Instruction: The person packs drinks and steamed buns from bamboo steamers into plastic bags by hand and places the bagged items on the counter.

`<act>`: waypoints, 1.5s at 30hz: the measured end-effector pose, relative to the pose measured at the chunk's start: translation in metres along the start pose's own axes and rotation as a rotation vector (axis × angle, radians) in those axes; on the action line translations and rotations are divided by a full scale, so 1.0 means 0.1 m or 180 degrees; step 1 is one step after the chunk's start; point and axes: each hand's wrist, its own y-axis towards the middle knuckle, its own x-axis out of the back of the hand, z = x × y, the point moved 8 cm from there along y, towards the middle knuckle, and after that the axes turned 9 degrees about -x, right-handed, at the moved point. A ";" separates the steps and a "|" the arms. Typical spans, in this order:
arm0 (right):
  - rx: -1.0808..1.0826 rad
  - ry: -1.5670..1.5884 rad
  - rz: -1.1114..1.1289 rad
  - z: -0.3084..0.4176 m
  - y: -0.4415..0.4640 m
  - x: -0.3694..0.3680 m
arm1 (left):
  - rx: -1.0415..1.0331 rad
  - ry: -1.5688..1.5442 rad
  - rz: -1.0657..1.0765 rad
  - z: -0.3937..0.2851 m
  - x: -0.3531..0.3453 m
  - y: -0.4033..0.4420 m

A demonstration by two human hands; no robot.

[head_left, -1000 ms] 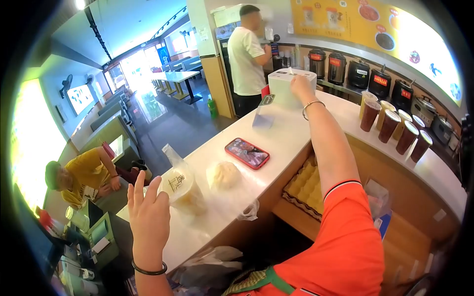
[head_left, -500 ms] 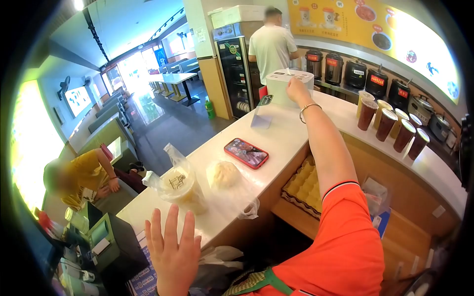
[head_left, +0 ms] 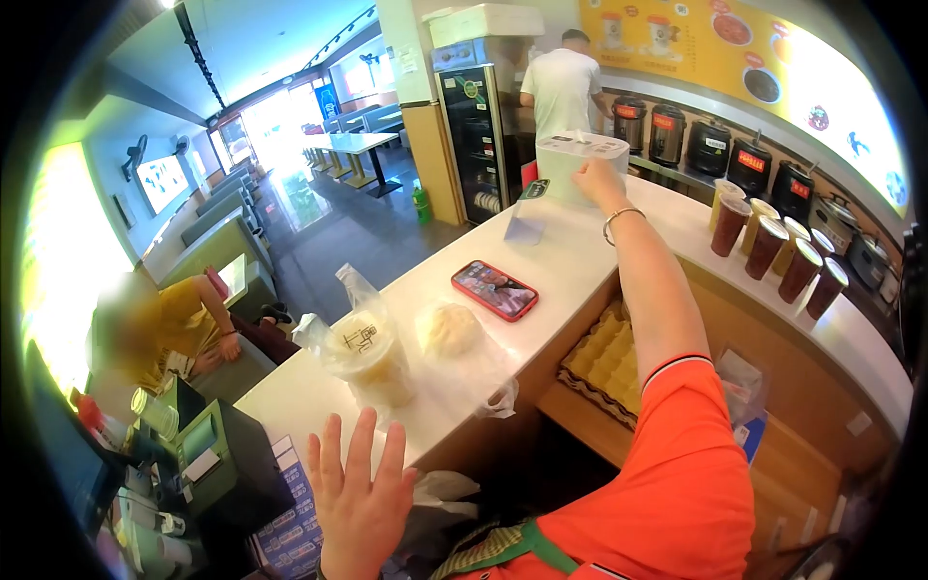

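Note:
Fingers spread and nothing in it, my left hand (head_left: 362, 498) hovers at the near edge of the white counter (head_left: 425, 273). Just beyond it stands a lidded drink cup (head_left: 372, 362) in a clear plastic bag. Beside the cup lies a round pale bun (head_left: 451, 331) in a thin clear bag. My right hand (head_left: 601, 184) reaches across the counter to a white box (head_left: 572, 166) with dark marks on its top. Its fingers are curled in at the box's front; whether they hold anything is hidden. A red-cased phone (head_left: 495, 290) lies between bun and box.
Several filled cups (head_left: 768, 242) line the counter at right, before several dark cookers (head_left: 710, 145). Below sits a yellow tray (head_left: 604, 362). A person in a white shirt (head_left: 563, 92) stands behind the box; another in yellow (head_left: 184, 324) sits at left, beyond a dark machine (head_left: 232, 464).
My right hand has drawn back slightly from the top of the white box to its front. My left hand stays spread. The whole view has shifted a little.

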 end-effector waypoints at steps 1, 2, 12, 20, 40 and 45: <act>0.0023 0.0020 0.0015 0.00 0.02 0.01 | 0.0006 -0.0043 -0.0057 0.02 -0.01 -0.01; -0.0074 -0.0219 0.0032 -0.07 0.06 -0.01 | 0.0059 -0.0010 -0.0034 0.04 -0.03 -0.02; 0.0149 0.1129 0.0301 0.16 0.06 -0.25 | -0.0039 -0.0157 -0.0230 0.11 -0.05 -0.08; 0.2487 0.0600 0.2235 1.57 -2.48 -0.35 | 0.0395 -0.0596 0.0161 0.30 -0.48 -0.25; 0.2360 0.1249 0.0803 2.02 -2.46 -0.38 | 0.0297 -0.0320 -0.0986 0.89 0.05 0.54; 0.3558 0.2066 0.1154 2.71 -2.70 0.20 | -0.0285 -0.0064 0.0764 0.95 -0.32 0.62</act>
